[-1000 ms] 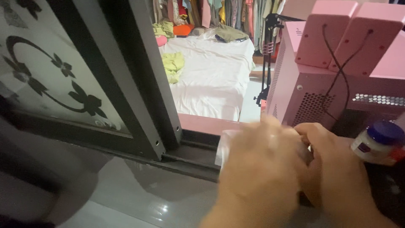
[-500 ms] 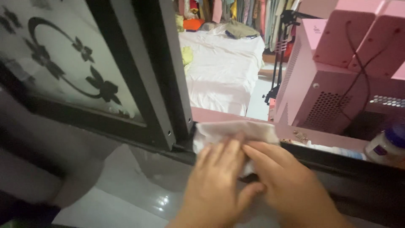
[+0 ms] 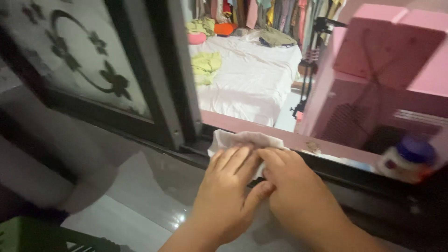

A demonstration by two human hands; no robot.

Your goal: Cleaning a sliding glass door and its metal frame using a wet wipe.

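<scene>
- Pressed flat on a white cloth [image 3: 247, 139] at the near edge of the dark window track [image 3: 336, 175], just right of the grey sliding frame [image 3: 161, 88]: left hand [image 3: 224, 196] and right hand [image 3: 298, 196], side by side and touching.
- Fingers [image 3: 233, 158] of the left hand stretched out and laid on top of the cloth, not curled round it; thumb tucked under towards the right hand.
- Fingers of the right hand likewise extended over the cloth's right part, tips near its far edge.
- Cloth crumpled, mostly hidden beneath both sets of fingers, far edge and left corner showing beyond the fingertips, against the pink sill [image 3: 280, 135].
- Could not tell whether any fold was pinched underneath.
- Seen to the right on the sill's far side: a pink perforated case [image 3: 373, 107] with pink box speakers [image 3: 387, 46] on top, and a small white jar with a blue lid [image 3: 410, 158], blurred, well apart from the hands.
- Seen through the opening: a bed with a white sheet [image 3: 252, 84], yellow-green clothes on it, hanging garments behind.
- At the left: frosted glass with a dark flower pattern [image 3: 74, 56]; at the lower left corner, a green crate [image 3: 42, 238].
</scene>
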